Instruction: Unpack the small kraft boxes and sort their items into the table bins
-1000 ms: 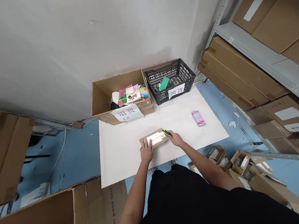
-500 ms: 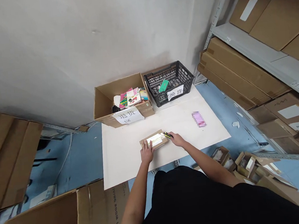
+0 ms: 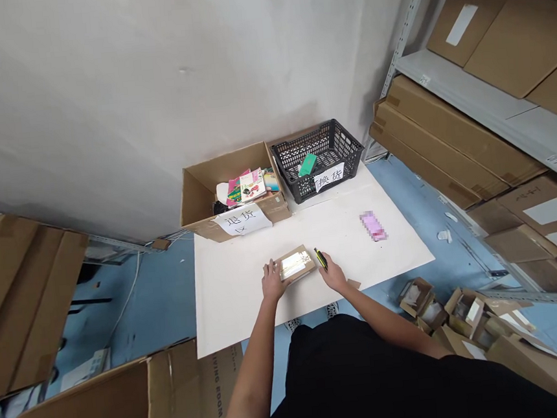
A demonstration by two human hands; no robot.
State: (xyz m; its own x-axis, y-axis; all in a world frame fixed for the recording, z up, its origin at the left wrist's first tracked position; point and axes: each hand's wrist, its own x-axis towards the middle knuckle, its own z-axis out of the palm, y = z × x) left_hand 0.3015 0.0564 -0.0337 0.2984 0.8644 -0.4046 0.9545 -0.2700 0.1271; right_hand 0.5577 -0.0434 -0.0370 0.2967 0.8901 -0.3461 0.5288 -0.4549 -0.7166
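I count 2 hands of my own: 1 left hand [image 3: 272,281] with 1 parcel [image 3: 295,263], and 1 right hand [image 3: 333,274] with 1 cutter [image 3: 320,258]. My 1 table [image 3: 227,291] also bears 1 open cardboard box [image 3: 279,206], 1 black crate [image 3: 301,191] and 1 blurred pink item [image 3: 373,225]. I see 2 paper signs [image 3: 243,220], 1 per container, 1 green item [image 3: 308,164] in the crate, perhaps 3 overlapping booklets [image 3: 252,186] in the box, and 2 shoes [image 3: 332,309] below.
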